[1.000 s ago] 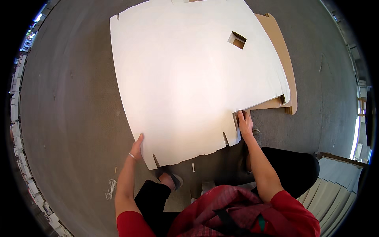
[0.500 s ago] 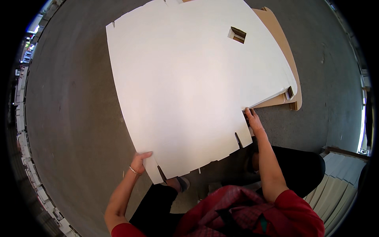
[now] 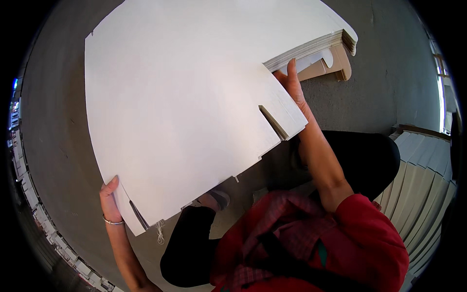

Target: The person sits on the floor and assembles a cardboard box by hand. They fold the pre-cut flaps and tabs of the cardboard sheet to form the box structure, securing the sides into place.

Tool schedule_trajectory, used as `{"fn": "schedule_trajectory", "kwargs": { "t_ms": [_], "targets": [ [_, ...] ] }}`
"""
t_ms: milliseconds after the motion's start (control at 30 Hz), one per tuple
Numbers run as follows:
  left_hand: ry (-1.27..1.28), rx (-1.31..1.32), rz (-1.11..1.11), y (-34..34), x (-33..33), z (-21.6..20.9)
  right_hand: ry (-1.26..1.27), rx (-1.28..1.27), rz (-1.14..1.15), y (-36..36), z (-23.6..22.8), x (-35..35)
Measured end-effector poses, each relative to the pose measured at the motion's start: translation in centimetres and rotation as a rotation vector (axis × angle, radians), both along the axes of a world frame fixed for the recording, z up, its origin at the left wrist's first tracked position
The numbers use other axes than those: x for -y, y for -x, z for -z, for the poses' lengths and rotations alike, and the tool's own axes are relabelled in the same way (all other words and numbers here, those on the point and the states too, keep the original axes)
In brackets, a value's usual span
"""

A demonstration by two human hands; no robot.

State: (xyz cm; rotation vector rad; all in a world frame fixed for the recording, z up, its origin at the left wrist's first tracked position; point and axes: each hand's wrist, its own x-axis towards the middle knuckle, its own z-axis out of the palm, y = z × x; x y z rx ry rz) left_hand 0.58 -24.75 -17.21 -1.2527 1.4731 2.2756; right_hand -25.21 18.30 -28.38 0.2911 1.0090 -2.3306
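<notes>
A thick stack of white die-cut cardboard sheets (image 3: 185,107) lies in front of me, slanting down toward the lower left, its layered edge showing at the right notch. Slots cut into its near edge. My left hand (image 3: 111,199) grips the near left corner, thumb on top and the other fingers hidden underneath. At the notch on the right side, my right hand (image 3: 293,87) holds the stack with its thumb raised along the edge; its other fingers are mostly hidden below the sheets. Under the far right part, brown cardboard (image 3: 338,63) sticks out, with a white piece above it.
Grey floor (image 3: 58,121) surrounds the stack. My black-trousered knees (image 3: 365,155) are on both sides below it. At the right stands a row of packed white boards (image 3: 413,190). A bundle of white string (image 3: 160,233) hangs by the near edge.
The white stack has shifted left and turned, uncovering its layered right edge and more of the brown cardboard. My left hand went left with its corner; my right hand moved up and left.
</notes>
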Motion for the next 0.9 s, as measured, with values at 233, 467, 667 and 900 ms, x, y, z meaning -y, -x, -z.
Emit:
{"fn": "schedule_trajectory", "kwargs": {
  "t_ms": [233, 467, 667, 900],
  "targets": [
    [0.130, 0.043, 0.016, 4.3, 2.0, -5.2, 0.734, -0.163, -0.148, 3.1, -1.1, -0.3],
    [0.161, 0.071, 0.042, 7.9, -2.2, -4.2, -0.070, -0.032, 0.037, 4.6, -3.5, -1.7],
    [0.048, 0.053, 0.069, 1.4, -7.9, 13.4, -0.480, -0.114, -0.105, 2.8, 10.1, -10.5],
    [-0.240, 0.237, 0.195, 1.7, -9.3, 22.4, -1.010, -0.139, -0.453, 2.2, 13.2, -11.3]
  ]
}}
